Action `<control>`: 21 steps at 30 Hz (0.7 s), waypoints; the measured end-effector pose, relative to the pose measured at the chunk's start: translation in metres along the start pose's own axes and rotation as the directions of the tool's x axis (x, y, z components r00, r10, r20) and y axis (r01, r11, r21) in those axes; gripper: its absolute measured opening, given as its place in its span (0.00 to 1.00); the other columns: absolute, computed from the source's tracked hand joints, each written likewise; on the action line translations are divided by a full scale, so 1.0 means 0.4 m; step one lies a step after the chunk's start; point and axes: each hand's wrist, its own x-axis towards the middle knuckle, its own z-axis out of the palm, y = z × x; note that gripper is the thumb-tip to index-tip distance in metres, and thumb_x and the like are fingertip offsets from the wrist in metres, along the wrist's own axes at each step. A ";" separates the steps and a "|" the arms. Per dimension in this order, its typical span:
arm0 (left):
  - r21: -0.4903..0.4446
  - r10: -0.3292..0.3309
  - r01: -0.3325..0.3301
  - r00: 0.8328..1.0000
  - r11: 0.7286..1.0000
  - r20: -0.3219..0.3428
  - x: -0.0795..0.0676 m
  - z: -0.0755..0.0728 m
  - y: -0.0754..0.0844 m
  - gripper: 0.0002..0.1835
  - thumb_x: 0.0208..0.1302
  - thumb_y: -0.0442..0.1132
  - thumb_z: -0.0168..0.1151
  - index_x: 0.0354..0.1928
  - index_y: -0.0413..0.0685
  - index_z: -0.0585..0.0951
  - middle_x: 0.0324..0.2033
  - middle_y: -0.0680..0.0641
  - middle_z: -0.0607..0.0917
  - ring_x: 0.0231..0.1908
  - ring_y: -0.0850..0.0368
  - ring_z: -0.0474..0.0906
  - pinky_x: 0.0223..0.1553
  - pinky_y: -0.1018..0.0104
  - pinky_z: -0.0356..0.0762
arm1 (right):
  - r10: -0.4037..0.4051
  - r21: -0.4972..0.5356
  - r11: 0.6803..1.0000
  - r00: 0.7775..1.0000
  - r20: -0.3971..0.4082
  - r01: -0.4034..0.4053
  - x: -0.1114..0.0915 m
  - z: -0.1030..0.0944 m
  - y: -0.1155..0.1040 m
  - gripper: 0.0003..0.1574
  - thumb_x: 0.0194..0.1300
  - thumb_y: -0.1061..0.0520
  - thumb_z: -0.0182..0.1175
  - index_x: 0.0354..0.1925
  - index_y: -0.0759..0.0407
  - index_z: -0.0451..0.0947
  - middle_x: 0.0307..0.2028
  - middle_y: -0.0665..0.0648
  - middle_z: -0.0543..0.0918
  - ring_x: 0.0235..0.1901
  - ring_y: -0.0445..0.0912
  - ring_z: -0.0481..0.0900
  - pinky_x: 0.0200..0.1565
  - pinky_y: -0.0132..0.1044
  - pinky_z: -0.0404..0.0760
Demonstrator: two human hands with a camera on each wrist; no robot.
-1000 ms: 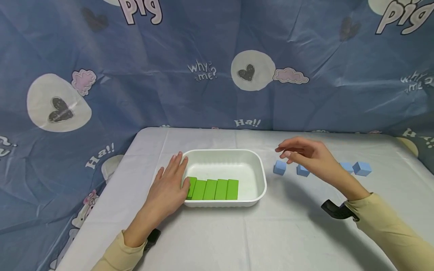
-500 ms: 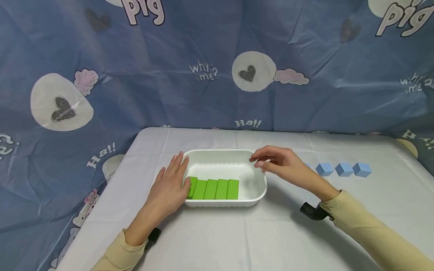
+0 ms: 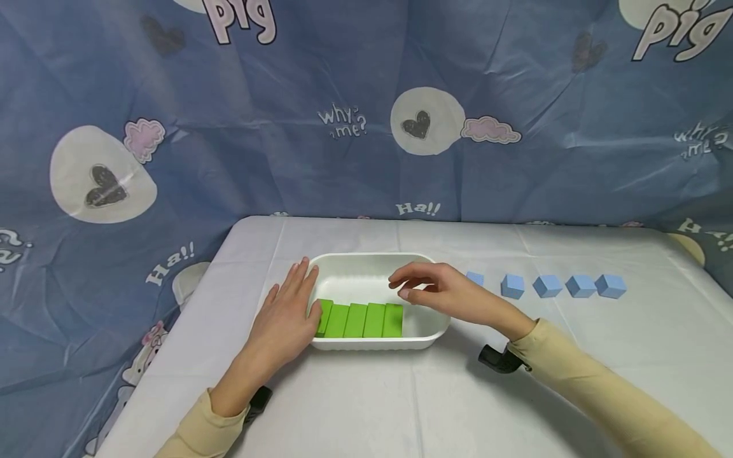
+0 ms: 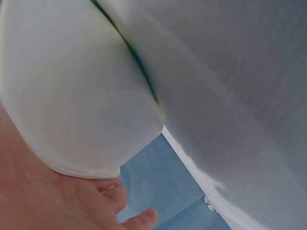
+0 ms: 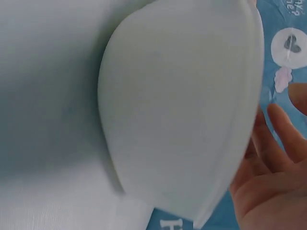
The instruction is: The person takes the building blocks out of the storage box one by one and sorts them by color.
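A white rectangular tray (image 3: 378, 344) stands on the table with several flat green blocks (image 3: 356, 320) in a row along its near side. My left hand (image 3: 284, 318) rests along the tray's left end, fingers fairly straight and the thumb by the leftmost green block. Over the tray's right half hovers my right hand (image 3: 446, 294), its fingers loosely bent, with no object showing between thumb and fingers. In the right wrist view, the tray wall (image 5: 177, 105) partly hides those fingers (image 5: 276, 143). The left wrist view shows the tray's outer side (image 4: 81, 96) against the hand.
To the right of the tray, several light blue cubes (image 3: 548, 286) stand in a spaced line; the nearest one is partly hidden behind the right hand. A white cloth (image 3: 366, 407) covers the table, and a blue printed curtain (image 3: 343, 172) hangs behind it.
My right hand has moved left and slightly down, from above the blue cubes to over the tray, uncovering more of the cubes. The left hand and the green blocks have stayed put.
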 end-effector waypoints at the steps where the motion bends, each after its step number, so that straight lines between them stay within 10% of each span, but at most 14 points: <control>1: 0.001 0.000 0.000 1.000 1.000 0.001 0.000 0.000 0.000 0.32 0.74 0.44 0.44 0.76 0.41 0.57 0.76 0.43 0.50 0.75 0.48 0.42 0.68 0.38 0.47 | 0.007 -0.005 1.000 1.000 0.014 -0.007 0.003 0.003 0.001 0.16 0.72 0.56 0.58 0.56 0.45 0.79 0.54 0.51 0.80 0.53 0.45 0.79 0.53 0.43 0.78; 16: 0.007 0.003 -0.003 1.000 1.000 -0.008 -0.001 0.002 -0.002 0.32 0.74 0.44 0.45 0.76 0.41 0.57 0.76 0.43 0.50 0.75 0.48 0.43 0.68 0.37 0.48 | 0.143 -0.202 0.973 0.977 0.158 -0.110 0.048 0.019 -0.004 0.18 0.70 0.60 0.58 0.56 0.63 0.78 0.50 0.57 0.82 0.49 0.47 0.81 0.51 0.37 0.78; 21: 0.003 0.003 -0.003 1.000 1.000 -0.009 -0.001 0.001 -0.002 0.32 0.74 0.44 0.44 0.76 0.42 0.57 0.76 0.43 0.50 0.75 0.48 0.43 0.68 0.37 0.49 | 0.188 -0.085 0.982 0.950 0.248 -0.172 0.062 0.014 0.005 0.17 0.69 0.63 0.58 0.55 0.67 0.78 0.50 0.58 0.83 0.50 0.48 0.82 0.49 0.40 0.81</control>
